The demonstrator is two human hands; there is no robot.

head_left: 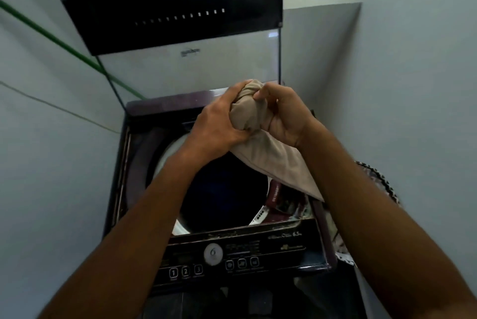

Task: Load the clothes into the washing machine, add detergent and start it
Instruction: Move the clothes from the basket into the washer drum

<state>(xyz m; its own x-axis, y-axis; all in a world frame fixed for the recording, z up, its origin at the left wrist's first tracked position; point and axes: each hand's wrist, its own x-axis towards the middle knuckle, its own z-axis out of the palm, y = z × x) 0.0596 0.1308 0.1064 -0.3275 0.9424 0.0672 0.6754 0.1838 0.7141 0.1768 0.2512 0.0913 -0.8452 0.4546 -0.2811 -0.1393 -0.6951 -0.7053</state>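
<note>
beige cloth (pixel 260 143), soft and bunched, is gripped by both hands above the open washing machine (pixel 144 122): the left hand (pixel 219 122) has its fingers curled round the wadded upper part, and the right hand (pixel 284 114) pinches the same wad from the other side, thumb pressed into the fabric. a loose flap of the cloth hangs down toward the right edge of the drum (pixel 222 189), not yet inside it. the lid (pixel 180 8) stands raised, so opening is done. the drum looks dark; i cannot tell whether it already holds clothes. a dark red packet (pixel 275 193) sits at the drum's right rim, possibly detergent. judging by this, loading is underway, while detergent and the buttons on the control panel (pixel 232 259) seem still to come.
</note>
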